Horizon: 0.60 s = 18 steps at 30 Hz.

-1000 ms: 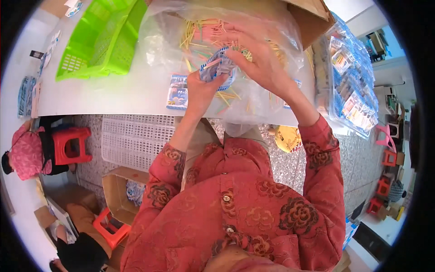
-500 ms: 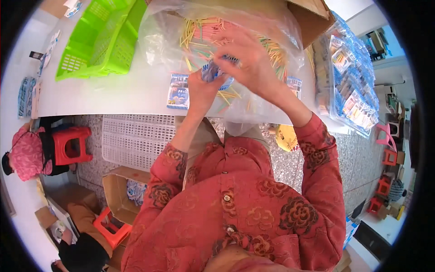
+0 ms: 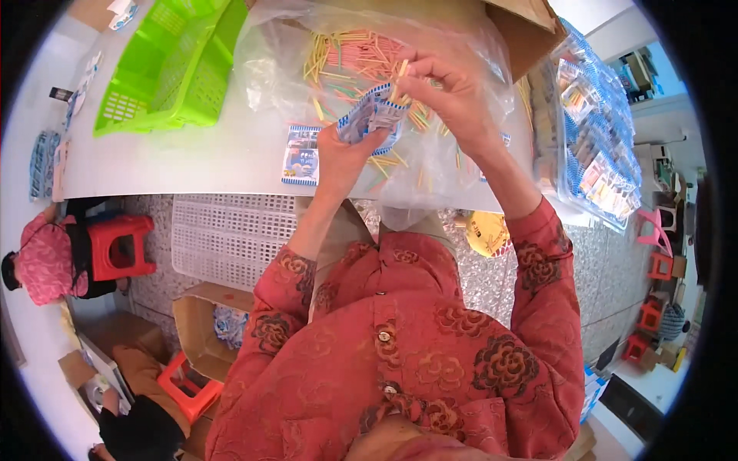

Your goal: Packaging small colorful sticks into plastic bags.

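Gripped in my left hand (image 3: 343,157) is a small blue-and-white printed packet (image 3: 370,119), tilted above the table with its striped upper edge toward the right. My right hand (image 3: 465,104) pinches thin yellow sticks (image 3: 400,79) between thumb and fingers at that edge of the packet. Whether the sticks' lower ends are inside it I cannot tell. Behind both hands, a heap of pink, yellow and green sticks (image 3: 361,54) lies on a spread clear plastic bag (image 3: 265,65). A flat packet (image 3: 300,160) rests on the table left of my left hand.
A bright green basket (image 3: 123,115) stands at the left of the white table (image 3: 154,165). To the right, a clear bin (image 3: 570,180) is heaped with packets, beside a cardboard box (image 3: 530,34). Below the table edge are a white crate (image 3: 231,238) and red stools (image 3: 123,246). Two people sit at the left.
My right hand has drawn back from over the packet to its right, and yellow sticks now show in its fingers. The packet is more spread out and fully visible in my left hand.
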Each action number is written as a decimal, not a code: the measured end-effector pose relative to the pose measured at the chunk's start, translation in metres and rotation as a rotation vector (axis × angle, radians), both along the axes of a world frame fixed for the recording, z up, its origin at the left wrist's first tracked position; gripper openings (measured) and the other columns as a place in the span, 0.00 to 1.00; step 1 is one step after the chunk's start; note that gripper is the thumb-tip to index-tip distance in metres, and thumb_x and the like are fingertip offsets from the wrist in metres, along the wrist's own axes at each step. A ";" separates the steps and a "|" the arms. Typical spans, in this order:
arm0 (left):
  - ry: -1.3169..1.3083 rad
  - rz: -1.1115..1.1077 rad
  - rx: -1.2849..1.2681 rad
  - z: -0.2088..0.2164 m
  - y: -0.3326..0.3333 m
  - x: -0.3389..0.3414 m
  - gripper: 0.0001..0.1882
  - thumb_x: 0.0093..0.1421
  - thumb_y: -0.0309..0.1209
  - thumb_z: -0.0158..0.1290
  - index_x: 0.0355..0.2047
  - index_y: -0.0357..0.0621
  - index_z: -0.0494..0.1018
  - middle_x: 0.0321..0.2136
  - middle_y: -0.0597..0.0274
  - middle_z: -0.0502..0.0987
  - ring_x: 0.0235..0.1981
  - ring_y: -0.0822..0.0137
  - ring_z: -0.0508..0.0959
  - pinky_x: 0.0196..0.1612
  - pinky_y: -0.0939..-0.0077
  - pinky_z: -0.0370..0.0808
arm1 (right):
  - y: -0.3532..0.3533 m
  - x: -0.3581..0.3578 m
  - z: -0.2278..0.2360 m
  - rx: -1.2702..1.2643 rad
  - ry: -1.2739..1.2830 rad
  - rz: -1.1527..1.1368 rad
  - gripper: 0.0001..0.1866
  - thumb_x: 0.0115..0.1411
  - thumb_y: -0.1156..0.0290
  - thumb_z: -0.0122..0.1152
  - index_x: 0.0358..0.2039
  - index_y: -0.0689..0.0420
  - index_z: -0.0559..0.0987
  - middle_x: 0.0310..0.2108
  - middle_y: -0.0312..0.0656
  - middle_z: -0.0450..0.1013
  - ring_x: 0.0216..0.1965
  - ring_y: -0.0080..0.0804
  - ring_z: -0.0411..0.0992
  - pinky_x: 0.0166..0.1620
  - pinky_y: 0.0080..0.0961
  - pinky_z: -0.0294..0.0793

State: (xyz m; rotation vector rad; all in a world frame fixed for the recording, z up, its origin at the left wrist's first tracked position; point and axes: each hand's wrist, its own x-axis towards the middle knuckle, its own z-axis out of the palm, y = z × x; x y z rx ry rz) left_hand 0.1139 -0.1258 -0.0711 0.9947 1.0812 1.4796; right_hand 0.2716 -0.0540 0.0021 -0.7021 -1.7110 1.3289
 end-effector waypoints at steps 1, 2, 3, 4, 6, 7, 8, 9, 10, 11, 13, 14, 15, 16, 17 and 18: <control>-0.005 -0.006 0.007 0.001 0.000 0.000 0.12 0.50 0.22 0.58 0.37 0.33 0.75 0.31 0.64 0.78 0.31 0.79 0.74 0.36 0.83 0.72 | -0.001 0.000 -0.001 0.000 0.001 -0.003 0.05 0.55 0.72 0.59 0.30 0.61 0.78 0.44 0.36 0.69 0.43 0.20 0.67 0.48 0.20 0.65; -0.004 -0.007 0.008 0.002 0.000 0.000 0.12 0.50 0.22 0.58 0.37 0.33 0.75 0.31 0.64 0.78 0.31 0.79 0.74 0.36 0.83 0.72 | -0.003 -0.001 -0.001 0.024 -0.083 -0.018 0.06 0.56 0.72 0.58 0.32 0.61 0.78 0.43 0.36 0.69 0.42 0.20 0.67 0.48 0.20 0.65; -0.026 -0.016 0.017 0.003 -0.001 0.000 0.13 0.50 0.22 0.58 0.37 0.34 0.75 0.31 0.64 0.78 0.31 0.78 0.75 0.36 0.83 0.72 | -0.005 -0.001 -0.001 0.048 -0.168 -0.033 0.08 0.57 0.71 0.57 0.34 0.60 0.77 0.43 0.36 0.69 0.42 0.20 0.67 0.47 0.19 0.64; -0.049 -0.024 0.025 0.004 -0.001 -0.001 0.13 0.50 0.22 0.58 0.38 0.34 0.75 0.32 0.64 0.78 0.31 0.78 0.75 0.36 0.83 0.72 | -0.006 0.000 -0.001 0.048 -0.167 -0.035 0.08 0.57 0.71 0.57 0.34 0.60 0.77 0.43 0.36 0.69 0.42 0.20 0.67 0.47 0.19 0.64; -0.069 -0.026 0.027 0.006 -0.001 -0.002 0.14 0.50 0.21 0.58 0.38 0.34 0.75 0.32 0.64 0.78 0.31 0.78 0.75 0.37 0.83 0.72 | -0.007 0.001 0.002 -0.121 0.072 -0.053 0.11 0.58 0.70 0.55 0.40 0.60 0.75 0.42 0.35 0.70 0.40 0.18 0.67 0.45 0.19 0.66; -0.089 -0.029 0.028 0.007 -0.001 -0.002 0.14 0.50 0.21 0.58 0.39 0.35 0.75 0.33 0.64 0.78 0.32 0.78 0.75 0.37 0.83 0.72 | -0.007 0.003 0.002 -0.122 0.072 -0.052 0.11 0.58 0.70 0.55 0.40 0.60 0.75 0.42 0.35 0.70 0.40 0.18 0.67 0.45 0.19 0.66; -0.089 -0.029 0.028 0.007 -0.001 -0.003 0.14 0.50 0.21 0.58 0.39 0.35 0.75 0.33 0.64 0.78 0.32 0.78 0.75 0.37 0.83 0.72 | -0.006 0.007 0.002 -0.125 0.038 -0.037 0.11 0.59 0.70 0.54 0.41 0.61 0.75 0.40 0.34 0.70 0.38 0.16 0.67 0.44 0.18 0.66; -0.094 -0.032 0.023 0.007 -0.001 -0.003 0.14 0.49 0.21 0.58 0.39 0.35 0.75 0.33 0.64 0.78 0.32 0.77 0.75 0.38 0.83 0.73 | -0.006 0.009 0.001 -0.128 0.005 -0.022 0.12 0.60 0.71 0.53 0.42 0.61 0.74 0.38 0.32 0.71 0.37 0.14 0.66 0.42 0.17 0.67; -0.099 -0.033 0.018 0.007 -0.001 -0.004 0.15 0.49 0.21 0.58 0.39 0.35 0.75 0.33 0.64 0.78 0.33 0.77 0.75 0.38 0.82 0.73 | -0.007 0.010 -0.003 -0.128 0.005 -0.022 0.12 0.60 0.71 0.53 0.42 0.61 0.74 0.38 0.32 0.71 0.37 0.14 0.66 0.42 0.17 0.67; -0.099 -0.035 0.019 0.007 -0.001 -0.004 0.15 0.49 0.21 0.58 0.39 0.35 0.75 0.33 0.64 0.78 0.33 0.77 0.75 0.38 0.82 0.73 | -0.008 0.011 -0.009 -0.075 -0.099 0.012 0.11 0.60 0.71 0.53 0.41 0.61 0.74 0.36 0.31 0.71 0.36 0.14 0.67 0.41 0.15 0.67; -0.068 -0.061 -0.014 0.009 -0.001 -0.005 0.15 0.49 0.21 0.58 0.39 0.35 0.74 0.34 0.64 0.78 0.33 0.77 0.75 0.39 0.82 0.73 | -0.008 0.012 -0.016 -0.021 -0.202 0.045 0.10 0.60 0.71 0.53 0.41 0.61 0.74 0.34 0.30 0.72 0.35 0.13 0.67 0.39 0.14 0.68; -0.068 -0.061 -0.014 0.010 -0.002 -0.005 0.15 0.49 0.21 0.58 0.39 0.35 0.74 0.34 0.64 0.78 0.33 0.77 0.75 0.39 0.82 0.73 | -0.009 0.012 -0.017 0.018 -0.222 0.007 0.09 0.60 0.71 0.53 0.40 0.61 0.74 0.32 0.30 0.72 0.33 0.12 0.67 0.38 0.13 0.68; -0.092 -0.066 0.001 0.013 -0.003 -0.004 0.15 0.49 0.21 0.58 0.40 0.35 0.74 0.34 0.64 0.78 0.33 0.77 0.75 0.39 0.81 0.73 | -0.010 0.011 -0.017 0.059 -0.242 -0.032 0.09 0.60 0.71 0.53 0.39 0.61 0.74 0.31 0.30 0.72 0.32 0.12 0.67 0.37 0.13 0.68; -0.116 -0.070 0.016 0.014 -0.004 -0.004 0.16 0.49 0.21 0.58 0.40 0.36 0.74 0.34 0.65 0.78 0.34 0.77 0.76 0.39 0.81 0.73 | -0.009 0.010 -0.019 0.059 -0.241 -0.033 0.09 0.60 0.71 0.53 0.39 0.61 0.74 0.31 0.30 0.72 0.32 0.12 0.67 0.37 0.13 0.68; -0.115 -0.075 0.014 0.015 -0.005 -0.004 0.16 0.49 0.21 0.58 0.40 0.36 0.74 0.34 0.65 0.78 0.34 0.77 0.76 0.39 0.81 0.73 | -0.007 0.010 -0.021 0.048 -0.214 -0.066 0.08 0.59 0.72 0.54 0.38 0.61 0.75 0.29 0.30 0.72 0.31 0.13 0.67 0.35 0.13 0.68; -0.127 -0.067 0.004 0.015 -0.007 -0.006 0.15 0.51 0.22 0.57 0.41 0.36 0.73 0.35 0.65 0.77 0.34 0.77 0.76 0.39 0.80 0.74 | -0.006 0.011 -0.023 0.037 -0.186 -0.100 0.08 0.58 0.72 0.55 0.36 0.61 0.76 0.26 0.31 0.72 0.29 0.15 0.68 0.32 0.14 0.68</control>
